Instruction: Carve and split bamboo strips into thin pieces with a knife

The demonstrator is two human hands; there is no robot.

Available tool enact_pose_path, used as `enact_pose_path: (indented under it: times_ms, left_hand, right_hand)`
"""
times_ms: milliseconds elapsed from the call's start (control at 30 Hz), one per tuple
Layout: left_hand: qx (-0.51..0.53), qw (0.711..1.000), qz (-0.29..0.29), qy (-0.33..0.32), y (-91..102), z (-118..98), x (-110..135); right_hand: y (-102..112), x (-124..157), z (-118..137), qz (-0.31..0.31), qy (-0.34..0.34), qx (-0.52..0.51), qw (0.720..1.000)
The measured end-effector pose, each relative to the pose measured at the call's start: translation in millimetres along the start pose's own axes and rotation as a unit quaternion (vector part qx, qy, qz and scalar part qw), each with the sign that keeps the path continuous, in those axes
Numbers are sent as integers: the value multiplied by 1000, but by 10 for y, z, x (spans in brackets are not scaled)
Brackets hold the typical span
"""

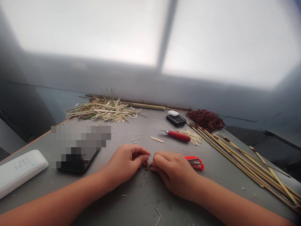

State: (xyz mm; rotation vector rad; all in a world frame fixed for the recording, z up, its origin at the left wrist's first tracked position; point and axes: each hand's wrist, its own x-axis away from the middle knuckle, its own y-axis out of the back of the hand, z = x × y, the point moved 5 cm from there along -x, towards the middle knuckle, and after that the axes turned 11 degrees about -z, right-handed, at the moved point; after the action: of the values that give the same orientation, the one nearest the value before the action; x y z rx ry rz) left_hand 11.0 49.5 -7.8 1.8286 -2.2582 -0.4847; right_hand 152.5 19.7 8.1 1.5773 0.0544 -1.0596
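My right hand [174, 171] is closed around a red box cutter [196, 162], whose tail end shows beyond the knuckles. A small grey tip, which looks like its blade, shows between my hands. Thumb and forefinger of my left hand [128, 163] are pinched together just left of that tip; what they hold is too small and hidden to name. Thin pale shavings lie on the table under the fingertips. Ahead lie a flat bamboo strip [157, 139] and a red-handled awl-like tool [178, 135] with a thin metal tip.
A heap of shavings [105, 110] and bamboo poles [150, 106] lie along the back. Brown cord [207, 120], a black case [176, 120] and thin bamboo sticks [235, 153] are at right. A phone [77, 163] and a white device [22, 171] lie left.
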Motion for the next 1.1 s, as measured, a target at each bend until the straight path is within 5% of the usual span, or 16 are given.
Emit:
enact_pose_path:
  times_ms: [433, 733, 1100]
  left_hand:
    - [-18, 998, 44, -41, 9, 0, -10]
    - [-71, 995, 29, -69, 33, -49, 1]
    - [-76, 995, 2, -63, 99, -67, 9]
  right_hand:
    - [55, 21, -2, -61, 18, 19, 998]
    - [57, 11, 5, -32, 28, -14, 999]
    - [233, 0, -173, -69, -29, -53, 996]
